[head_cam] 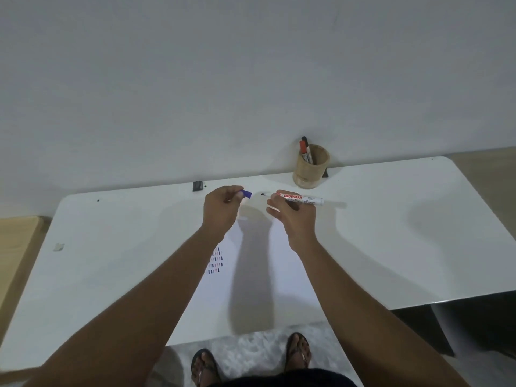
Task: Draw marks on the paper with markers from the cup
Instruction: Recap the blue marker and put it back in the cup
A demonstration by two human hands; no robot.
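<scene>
While the left hand (222, 205) is pinching a purple cap (246, 194), the right hand (290, 212) is grasping an uncapped marker (300, 198) above the paper (259, 275); the cup (310, 167) is standing near the table's (391, 233) far edge.

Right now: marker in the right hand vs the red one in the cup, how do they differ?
The marker in the right hand is uncapped with its tip bare; the red marker wears its cap. The held marker lies roughly level above the table; the red one stands leaning in the cup. The held one's purple cap sits in the left hand. Both have white barrels.
</scene>
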